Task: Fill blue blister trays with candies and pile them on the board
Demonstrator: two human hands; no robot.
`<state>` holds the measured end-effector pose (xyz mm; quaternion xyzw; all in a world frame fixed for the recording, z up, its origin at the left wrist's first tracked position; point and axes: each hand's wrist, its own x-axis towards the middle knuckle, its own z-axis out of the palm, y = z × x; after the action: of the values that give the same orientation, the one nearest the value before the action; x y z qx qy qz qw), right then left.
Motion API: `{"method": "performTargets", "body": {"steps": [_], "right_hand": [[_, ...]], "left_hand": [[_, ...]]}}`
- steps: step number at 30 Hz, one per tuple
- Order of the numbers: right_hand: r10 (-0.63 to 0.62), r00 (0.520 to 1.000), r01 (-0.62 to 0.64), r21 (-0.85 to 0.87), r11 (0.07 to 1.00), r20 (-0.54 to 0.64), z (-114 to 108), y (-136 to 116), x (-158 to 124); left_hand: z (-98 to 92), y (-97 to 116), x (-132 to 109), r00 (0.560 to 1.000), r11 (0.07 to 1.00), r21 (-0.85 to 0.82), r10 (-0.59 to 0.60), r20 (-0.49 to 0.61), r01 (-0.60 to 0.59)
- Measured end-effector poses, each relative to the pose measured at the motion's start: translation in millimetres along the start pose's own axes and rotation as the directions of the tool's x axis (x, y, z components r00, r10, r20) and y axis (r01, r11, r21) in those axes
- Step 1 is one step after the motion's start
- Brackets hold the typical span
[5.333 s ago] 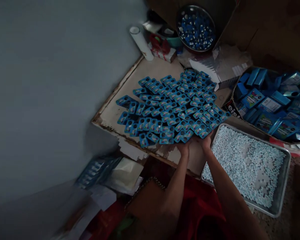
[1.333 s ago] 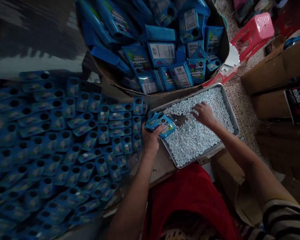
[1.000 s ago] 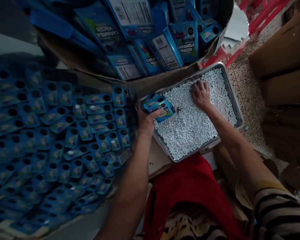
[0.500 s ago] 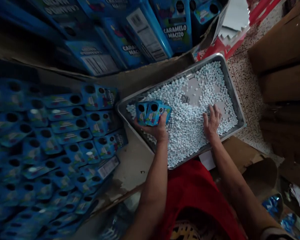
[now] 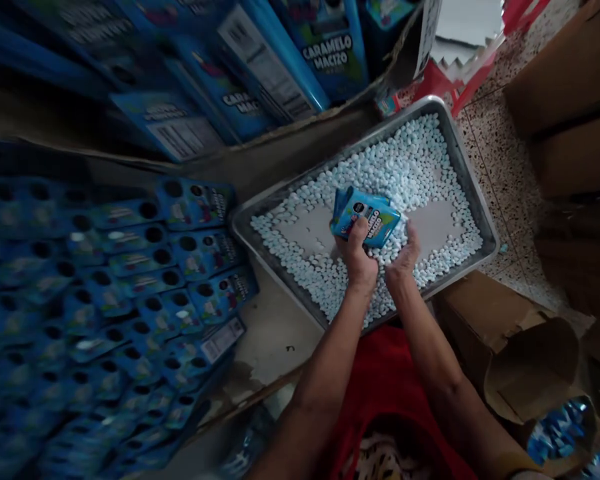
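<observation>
Blue candy packets (image 5: 373, 217) are gripped in my left hand (image 5: 357, 257), the thumb pressed across their front. They hang over the middle of a metal tray (image 5: 487, 227) full of small pale blue candies (image 5: 420, 157). Just right of the packets, my right hand (image 5: 404, 250) is among the candies, thumb and fingers apart, its palm turned toward the packets. Some candies lie between the two hands; whether any rest in the right palm is hard to tell.
Rows of blue packets (image 5: 173, 247) fill the left side. A cardboard box (image 5: 300, 137) of larger blue packages stands beyond the tray. At right are brown boxes (image 5: 570, 67), speckled floor (image 5: 500, 147) and an open carton (image 5: 525, 360).
My left hand has carried the packets rightward to the tray's middle. My right hand has moved left toward them. Candies have shifted, baring patches of tray at left and right.
</observation>
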<state>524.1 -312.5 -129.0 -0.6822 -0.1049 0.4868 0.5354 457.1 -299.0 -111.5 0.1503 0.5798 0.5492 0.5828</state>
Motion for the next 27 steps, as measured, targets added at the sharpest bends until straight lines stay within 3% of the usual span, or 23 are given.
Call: {"method": "performTargets", "body": {"steps": [3,6,8,10,13,19,22,27], "right_hand": [[0.127,0.991,-0.131,0.178,0.975,0.030,0.8,-9.4,11.4],[0.132,0.987,-0.151,0.237,0.960,0.093,-8.9,-20.6,13.9],[0.140,0.981,-0.169,0.251,0.953,0.131,-17.1,-28.4,8.3],[0.153,0.967,-0.204,0.263,0.943,0.202,-20.7,-37.8,-1.7],[0.159,0.945,-0.240,0.273,0.932,0.288,-11.6,-54.9,-18.6],[0.116,0.944,-0.183,0.198,0.963,0.309,30.3,-81.7,-42.0],[-0.018,0.951,-0.013,0.095,0.995,0.310,44.8,-87.1,-49.0],[-0.215,0.917,0.249,-0.060,0.967,0.335,59.7,-94.2,-54.4]], "left_hand": [[-34.5,25.7,11.9,0.989,0.965,0.216,0.140,0.042,-0.146],[-76.2,43.3,33.9,0.927,0.843,0.398,0.281,0.248,-0.362],[-97.5,48.2,46.7,0.871,0.783,0.444,0.241,0.428,-0.435],[-109.6,49.0,53.9,0.835,0.772,0.464,0.154,0.528,-0.435],[-112.6,49.0,54.4,0.844,0.810,0.457,0.084,0.529,-0.367],[-105.2,54.5,49.4,0.882,0.810,0.487,0.078,0.465,-0.328],[-105.3,61.1,50.1,0.865,0.733,0.559,0.080,0.495,-0.387],[-103.3,80.9,48.1,0.818,0.588,0.634,0.087,0.568,-0.502]]}}
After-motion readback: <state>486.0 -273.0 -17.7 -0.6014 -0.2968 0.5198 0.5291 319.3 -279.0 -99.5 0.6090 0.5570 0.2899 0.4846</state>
